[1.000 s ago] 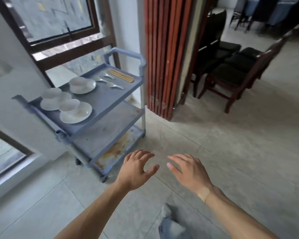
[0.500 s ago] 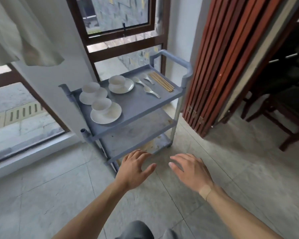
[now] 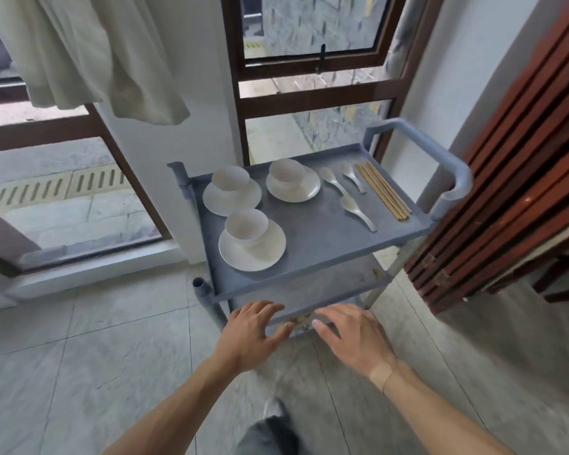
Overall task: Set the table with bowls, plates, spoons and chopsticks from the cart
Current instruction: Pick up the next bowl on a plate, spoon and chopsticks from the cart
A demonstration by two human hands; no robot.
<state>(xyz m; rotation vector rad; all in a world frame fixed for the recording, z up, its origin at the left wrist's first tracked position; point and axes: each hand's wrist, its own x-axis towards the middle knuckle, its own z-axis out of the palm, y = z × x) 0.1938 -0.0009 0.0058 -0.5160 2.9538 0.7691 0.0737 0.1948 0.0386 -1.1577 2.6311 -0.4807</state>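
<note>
White bowls [image 3: 246, 225] on plates [image 3: 252, 247], spoons [image 3: 358, 209], chopsticks [image 3: 382, 191] atop cart [image 3: 322, 239]; both hands' grip spread, empty.

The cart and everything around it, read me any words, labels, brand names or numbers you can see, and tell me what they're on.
No readable text in this view.
The cart, its bowls, plates, spoons and the chopsticks are plain, with no print or brand mark showing.
The plaster at the right wrist is plain too.
Yellow marks outside the window are too blurred to tell whether they are writing.
</note>
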